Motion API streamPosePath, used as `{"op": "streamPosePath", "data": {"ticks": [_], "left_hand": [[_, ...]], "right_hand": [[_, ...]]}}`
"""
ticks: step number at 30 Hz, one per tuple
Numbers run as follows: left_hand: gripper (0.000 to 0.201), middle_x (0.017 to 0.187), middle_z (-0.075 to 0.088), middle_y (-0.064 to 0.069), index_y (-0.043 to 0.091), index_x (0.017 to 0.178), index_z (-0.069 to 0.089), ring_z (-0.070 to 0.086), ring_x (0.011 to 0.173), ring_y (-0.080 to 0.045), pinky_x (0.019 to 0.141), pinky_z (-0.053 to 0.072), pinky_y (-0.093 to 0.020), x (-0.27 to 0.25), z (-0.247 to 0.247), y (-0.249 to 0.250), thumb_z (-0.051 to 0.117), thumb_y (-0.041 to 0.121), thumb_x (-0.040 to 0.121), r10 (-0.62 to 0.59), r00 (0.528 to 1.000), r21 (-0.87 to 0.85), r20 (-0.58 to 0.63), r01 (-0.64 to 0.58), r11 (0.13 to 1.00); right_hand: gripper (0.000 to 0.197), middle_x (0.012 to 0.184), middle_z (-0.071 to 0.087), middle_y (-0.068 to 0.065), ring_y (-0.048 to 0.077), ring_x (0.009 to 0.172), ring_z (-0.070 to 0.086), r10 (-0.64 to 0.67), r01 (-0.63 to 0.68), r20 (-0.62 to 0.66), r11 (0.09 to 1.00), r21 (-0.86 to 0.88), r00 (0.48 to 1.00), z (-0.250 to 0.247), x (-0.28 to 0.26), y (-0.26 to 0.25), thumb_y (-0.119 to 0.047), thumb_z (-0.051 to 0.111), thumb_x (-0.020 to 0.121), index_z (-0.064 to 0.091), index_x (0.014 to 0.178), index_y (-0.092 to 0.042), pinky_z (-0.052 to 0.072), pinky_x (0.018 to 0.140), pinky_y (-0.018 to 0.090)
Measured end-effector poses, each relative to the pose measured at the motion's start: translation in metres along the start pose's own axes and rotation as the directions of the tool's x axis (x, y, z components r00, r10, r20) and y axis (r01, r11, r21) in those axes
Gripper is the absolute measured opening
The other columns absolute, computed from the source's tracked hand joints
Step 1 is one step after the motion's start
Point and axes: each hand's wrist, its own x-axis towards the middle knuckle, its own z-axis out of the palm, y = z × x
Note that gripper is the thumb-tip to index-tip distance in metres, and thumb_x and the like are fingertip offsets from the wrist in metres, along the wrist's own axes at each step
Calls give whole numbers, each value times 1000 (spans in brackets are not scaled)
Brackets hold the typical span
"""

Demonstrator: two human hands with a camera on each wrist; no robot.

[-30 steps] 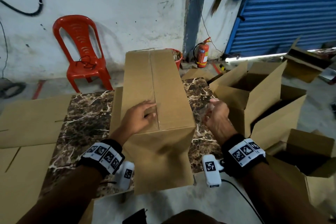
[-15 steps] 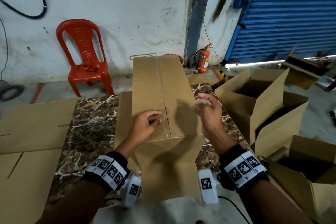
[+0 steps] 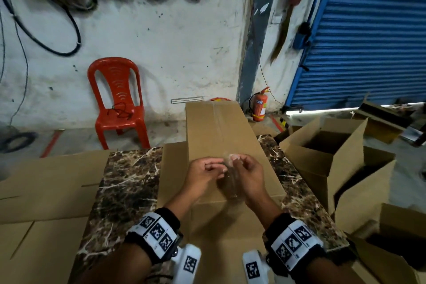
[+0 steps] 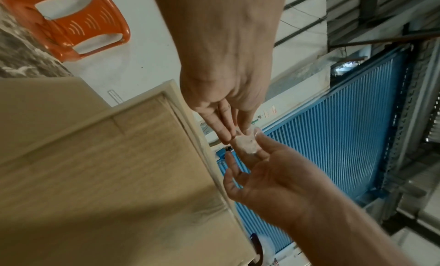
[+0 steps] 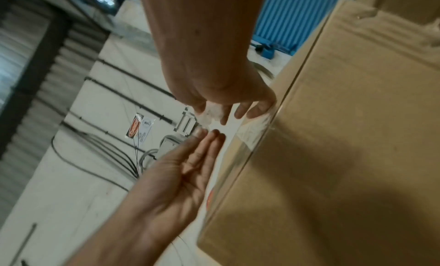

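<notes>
Head view: above the box [image 3: 219, 127] on the desk [image 3: 129, 180], the right hand [image 3: 247, 176] pinches the tape wad [image 3: 231, 158], with the left hand [image 3: 204, 176] just beside it. Left wrist view: the straight left fingers [image 4: 221, 127] touch the tape wad [image 4: 247, 143] at their tips. Right wrist view: the right fingers [image 5: 240, 109] curl round the tape wad [image 5: 212, 114], the nearer hand.
</notes>
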Motion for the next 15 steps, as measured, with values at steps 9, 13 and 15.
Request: {"op": "streamPosePath", "data": {"ticks": [9, 13, 15], "left_hand": [[26, 94, 72, 2, 8, 117, 66, 66, 82, -3, 72, 51, -17, -9, -15, 17, 57, 1, 94, -106, 978, 124, 180, 85, 989], [21, 99, 71, 5, 13, 109, 70, 66, 90, -7, 75, 48, -14, -4, -32, 25, 60, 5, 93, 41, 999, 378, -13, -34, 925], [28, 116, 67, -3, 11, 120, 65, 63, 108, -17, 83, 46, -16, 9, -47, 20, 62, 8, 93, 103, 972, 490, -210, 13, 872]], "right_hand": [[15, 74, 66, 3, 15, 68, 57, 79, -73, 214, 997, -36, 974, -11, -11, -4, -17, 60, 97, 71, 87, -12, 45, 59, 27], [14, 88, 70, 1, 16, 80, 64, -104, 97, -21, 970, -225, 994, -30, 0, 2, -17, 58, 94, 70, 97, -12, 52, 73, 35], [33, 109, 68, 8, 24, 102, 62, -162, 107, -59, 846, -523, 985, -45, 5, 3, -24, 51, 93, 63, 121, -13, 48, 87, 37]]}}
